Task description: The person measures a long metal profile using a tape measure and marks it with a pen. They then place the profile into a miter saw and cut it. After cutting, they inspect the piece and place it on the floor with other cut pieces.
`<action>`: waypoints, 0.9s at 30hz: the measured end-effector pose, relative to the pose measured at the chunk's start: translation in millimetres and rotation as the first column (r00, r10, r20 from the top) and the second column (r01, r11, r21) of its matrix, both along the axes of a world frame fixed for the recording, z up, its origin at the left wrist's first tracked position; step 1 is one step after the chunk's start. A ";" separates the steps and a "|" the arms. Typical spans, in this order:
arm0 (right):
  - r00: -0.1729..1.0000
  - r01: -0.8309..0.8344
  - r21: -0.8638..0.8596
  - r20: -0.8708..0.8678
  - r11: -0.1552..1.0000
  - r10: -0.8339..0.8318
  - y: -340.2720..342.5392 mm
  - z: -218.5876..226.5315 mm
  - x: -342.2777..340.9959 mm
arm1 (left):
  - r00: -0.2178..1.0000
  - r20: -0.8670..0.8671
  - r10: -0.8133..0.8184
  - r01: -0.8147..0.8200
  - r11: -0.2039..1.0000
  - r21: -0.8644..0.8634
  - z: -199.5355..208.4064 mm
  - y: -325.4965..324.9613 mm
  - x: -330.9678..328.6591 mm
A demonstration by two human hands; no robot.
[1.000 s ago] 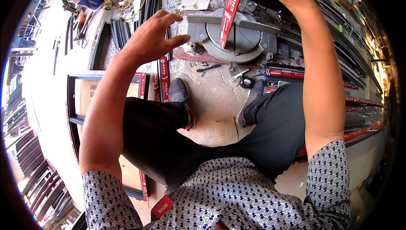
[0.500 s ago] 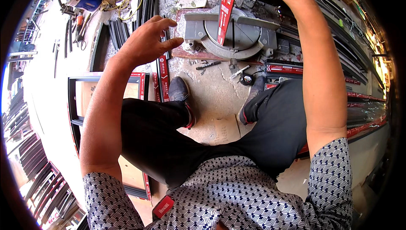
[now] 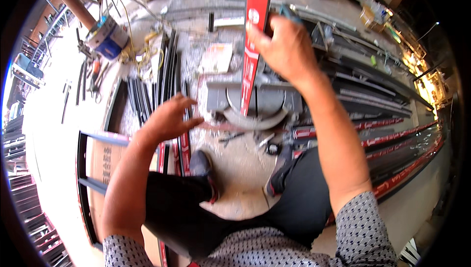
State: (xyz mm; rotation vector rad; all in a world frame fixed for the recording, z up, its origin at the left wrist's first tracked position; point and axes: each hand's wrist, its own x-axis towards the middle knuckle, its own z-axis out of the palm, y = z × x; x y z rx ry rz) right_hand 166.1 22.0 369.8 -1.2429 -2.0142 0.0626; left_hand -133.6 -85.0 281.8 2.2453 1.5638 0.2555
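Observation:
My right hand is closed around a long dark profile bar faced with red printed film; the thumb lies across its near side. The bar stands steeply tilted, its lower end over the grey round base of a mitre saw; whether it touches the base I cannot tell. Behind the bar and my hand, the upper part of the saw is mostly hidden. My left hand hovers empty left of the saw, fingers apart, above several dark and red-filmed profiles.
A dark rectangular frame lies at the left, by my leg. Long profiles are stacked at the right. A blue-and-white bucket stands far left near a yellow cable. A tape measure lies before the saw.
The view has tilted up, so the saw and floor appear lower. My right hand has come fully into sight, gripping the bar. My left hand stays open beside the saw.

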 end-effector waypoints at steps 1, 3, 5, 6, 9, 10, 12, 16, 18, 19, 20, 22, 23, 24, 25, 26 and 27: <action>0.999 -0.028 0.001 -0.030 1.000 0.028 1.2 0.2 0.6 | 1.000 0.013 -0.002 0.002 1.000 -0.007 1.8 1.3 1.1; 0.992 -0.073 -0.002 -0.102 0.997 0.073 -4.2 -0.3 -1.2 | 1.000 0.016 0.003 -0.002 0.999 -0.033 2.2 -1.5 2.2; 0.990 -0.078 0.011 -0.116 0.997 0.079 -5.7 2.2 -1.1 | 1.000 0.003 -0.009 0.009 1.000 -0.026 2.3 1.3 2.4; 0.991 -0.080 -0.003 -0.108 0.997 0.079 -7.3 4.4 0.4 | 1.000 -0.011 -0.011 0.011 1.000 -0.026 3.6 2.6 3.5; 0.986 -0.114 0.009 -0.122 0.993 0.115 -13.0 5.4 -1.1 | 1.000 0.000 0.003 -0.003 0.997 -0.080 8.6 -1.9 3.4; 0.990 -0.109 -0.024 -0.097 0.994 0.106 -13.6 7.2 -1.5 | 1.000 -0.002 0.011 -0.011 0.995 -0.097 10.9 -2.2 3.1; 0.987 -0.118 -0.024 -0.111 0.993 0.115 -16.5 7.7 -0.8 | 1.000 0.009 0.004 -0.003 0.996 -0.093 7.4 -1.8 2.8; 0.986 -0.134 -0.033 -0.103 0.990 0.130 -19.1 7.9 -0.8 | 1.000 -0.007 0.004 -0.005 0.995 -0.097 7.3 -2.4 1.9; 0.984 -0.141 -0.025 -0.113 0.990 0.137 -20.2 9.0 0.1 | 1.000 -0.020 0.004 -0.006 0.995 -0.102 8.0 -2.0 3.0; 0.983 -0.144 -0.020 -0.118 0.989 0.141 -20.4 9.6 0.4 | 1.000 -0.025 0.005 -0.008 0.994 -0.107 7.8 -1.5 3.2; 0.983 -0.143 -0.015 -0.115 0.990 0.140 -20.5 9.5 0.5 | 1.000 -0.031 0.007 -0.010 0.994 -0.112 6.7 -1.1 2.8; 0.984 -0.140 -0.004 -0.111 0.990 0.139 -20.5 9.0 0.7 | 0.999 -0.037 0.009 -0.014 0.993 -0.119 6.2 -1.2 2.6; 0.984 -0.135 -0.006 -0.117 0.991 0.133 -20.2 8.6 0.5 | 0.999 -0.038 0.011 -0.016 0.992 -0.122 6.6 -1.8 2.6; 0.984 -0.129 -0.007 -0.124 0.992 0.127 -19.9 8.0 0.1 | 0.999 -0.039 0.014 -0.018 0.992 -0.125 6.8 -2.1 2.7; 0.984 -0.124 -0.009 -0.130 0.992 0.122 -19.5 7.1 0.2 | 0.999 -0.031 0.012 -0.016 0.992 -0.127 6.6 -2.2 2.8; 0.984 -0.122 -0.005 -0.127 0.992 0.121 -18.7 6.6 0.6 | 1.000 -0.023 0.011 -0.014 0.992 -0.128 6.7 -2.2 2.8; 0.985 -0.121 0.000 -0.125 0.993 0.120 -17.9 5.7 1.3 | 1.000 -0.015 0.010 -0.012 0.992 -0.129 6.6 -2.0 2.8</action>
